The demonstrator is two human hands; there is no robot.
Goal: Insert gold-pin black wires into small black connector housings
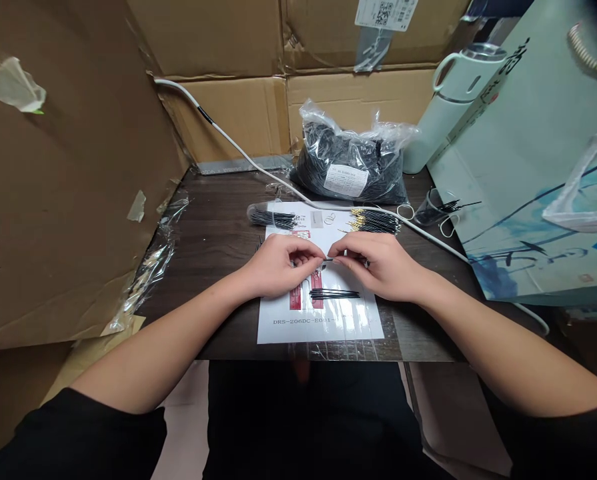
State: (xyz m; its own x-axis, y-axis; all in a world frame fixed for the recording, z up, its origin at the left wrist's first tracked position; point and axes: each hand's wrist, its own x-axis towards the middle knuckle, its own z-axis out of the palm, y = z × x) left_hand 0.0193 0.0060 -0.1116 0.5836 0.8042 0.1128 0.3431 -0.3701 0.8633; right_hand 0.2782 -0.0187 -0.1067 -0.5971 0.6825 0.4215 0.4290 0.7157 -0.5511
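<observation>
Over a printed sheet, my left hand (291,263) and my right hand (373,263) meet fingertip to fingertip. Both are closed in a pinch on a thin black wire (329,259), of which only a short stretch shows between them; whether it is one piece or two I cannot tell. Just below lies a small row of thin black wires (334,293) on the white sheet (323,330). Beyond my right hand is a bundle of black wires with gold-coloured ends (375,221). Past my left hand, a clear container of black pieces (273,218) lies on its side.
A clear bag of black pieces (351,163) stands at the back. A white cable (238,152) crosses the dark table (218,213). At right are a small cup (431,208), scissors handles (448,227), a pale green bottle (443,107) and a paper bag (523,173). Cardboard (78,167) walls the left.
</observation>
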